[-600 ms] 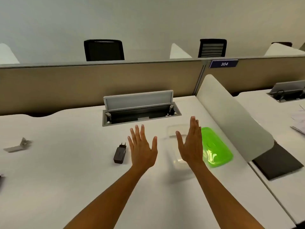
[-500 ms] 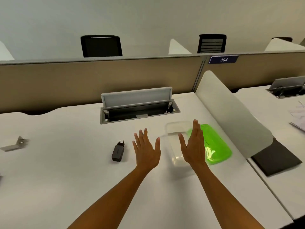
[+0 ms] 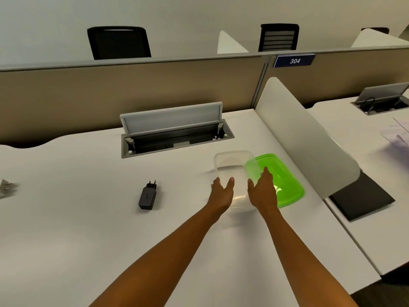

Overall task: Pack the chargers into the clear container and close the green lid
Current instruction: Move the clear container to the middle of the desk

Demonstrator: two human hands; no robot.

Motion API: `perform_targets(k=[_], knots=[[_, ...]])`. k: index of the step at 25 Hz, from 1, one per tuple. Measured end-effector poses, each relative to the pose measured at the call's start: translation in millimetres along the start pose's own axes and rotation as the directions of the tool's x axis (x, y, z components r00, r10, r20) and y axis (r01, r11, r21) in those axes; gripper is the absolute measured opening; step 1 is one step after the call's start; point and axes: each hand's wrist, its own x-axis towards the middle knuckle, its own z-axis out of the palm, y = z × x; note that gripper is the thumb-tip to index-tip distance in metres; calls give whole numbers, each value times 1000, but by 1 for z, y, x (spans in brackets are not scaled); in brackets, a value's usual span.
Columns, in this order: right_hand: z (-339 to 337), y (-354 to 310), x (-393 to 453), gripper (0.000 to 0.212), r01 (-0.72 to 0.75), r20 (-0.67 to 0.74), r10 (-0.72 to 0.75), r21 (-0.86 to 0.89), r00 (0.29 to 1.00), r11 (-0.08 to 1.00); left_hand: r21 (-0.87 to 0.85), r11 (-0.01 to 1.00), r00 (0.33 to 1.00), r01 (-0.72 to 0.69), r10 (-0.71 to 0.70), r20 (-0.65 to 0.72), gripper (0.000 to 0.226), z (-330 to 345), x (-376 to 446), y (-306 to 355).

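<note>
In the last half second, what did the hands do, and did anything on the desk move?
Both hands went forward and down from raised, spread palms. The left hand and right hand now flank the near end of the clear container, gripping nothing that I can see. The charger, green lid and container stayed put.
</note>
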Motion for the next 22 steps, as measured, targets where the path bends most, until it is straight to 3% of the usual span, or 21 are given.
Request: perform_targets(k=[6,11,19,22], knots=[[-8,-11,6,44,-129,-35,135,138,990,982,-110,994,999,-9,4,-46,75,-12,-11,4],[-4,-37,-10,24,-117,-27,130,280,991,953,-197,979,987,-56,25,-157,63,-44,-29,9],[21,-103,-70,33,-61,89,25,432,996,900,-275,959,908,-72,-51,-416,36,-136,-74,-26],[38,-136,-98,33,-21,139,-51,469,989,883,-294,951,862,-98,-66,-503,41,-175,-91,-49]])
